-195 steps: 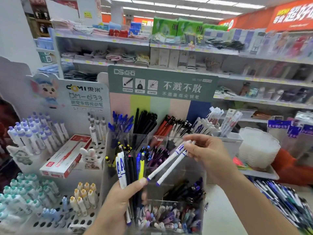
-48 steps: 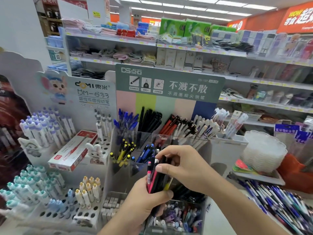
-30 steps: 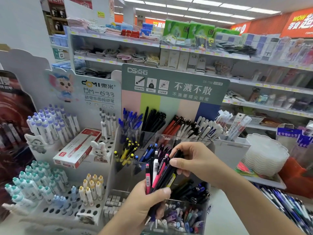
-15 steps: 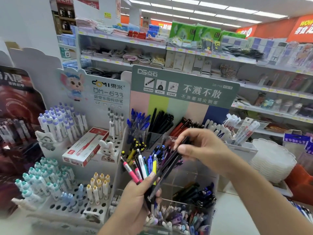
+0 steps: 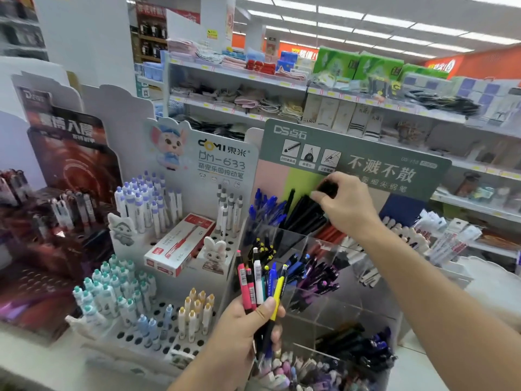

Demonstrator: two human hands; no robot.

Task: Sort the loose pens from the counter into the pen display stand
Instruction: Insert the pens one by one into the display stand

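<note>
My left hand point(image 5: 242, 323) grips a bundle of mixed pens point(image 5: 260, 283), pink, white, blue and yellow, upright in front of the clear pen display stand point(image 5: 324, 306). My right hand point(image 5: 346, 206) reaches up to the stand's back row and pinches the top of a black pen point(image 5: 327, 189) over the compartment of black pens point(image 5: 303, 214). Blue pens point(image 5: 265, 206) fill the compartment to the left of the black ones; red pens point(image 5: 332, 232) lie to the right, partly hidden by my wrist.
A white DM-633 pen rack point(image 5: 174, 249) with a red-and-white pen box point(image 5: 180, 244) stands to the left. A dark display point(image 5: 64, 198) is further left. White pens point(image 5: 406, 232) and packaged refills point(image 5: 451, 238) sit at the right. Store shelves point(image 5: 310, 88) run behind.
My right hand pulled black pens out of the left hand's bundle and carried them up to the back-row black compartment. The left hand's bundle is thinner. The view shifted right.
</note>
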